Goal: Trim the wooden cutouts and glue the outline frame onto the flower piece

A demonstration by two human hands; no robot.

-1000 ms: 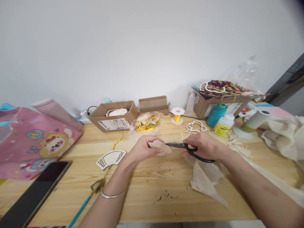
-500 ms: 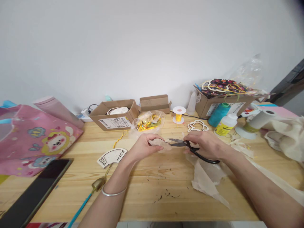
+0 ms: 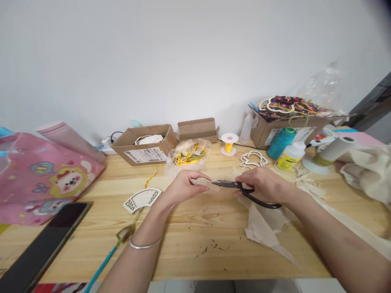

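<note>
Black scissors (image 3: pixel 233 184), their blades visibly parted half a second ago, now look closed or nearly so, with tips closer to the left hand (image 3: pixel 186 185). Nearest on the wooden table (image 3: pixel 180 260) lie dark snippets (image 3: pixel 205 249); farther and to the right rests a pale fabric offcut (image 3: pixel 261 232), one corner pointing near right. Beyond these, over the middle of the table, the left thumb and fingers pinch a pale sheer piece (image 3: pixel 202 182); it looks light, limp and easily creased, so an edge away from the blades seems the place to hold. The right hand (image 3: pixel 264 183) is closed round the scissors' handles. Their long axis runs left to right, tips pointing left at the sheer piece, one loop extending near right. They look rigid and weightier, best held by the loops. Farther stands a spool of yellow thread (image 3: pixel 229 147).
</note>
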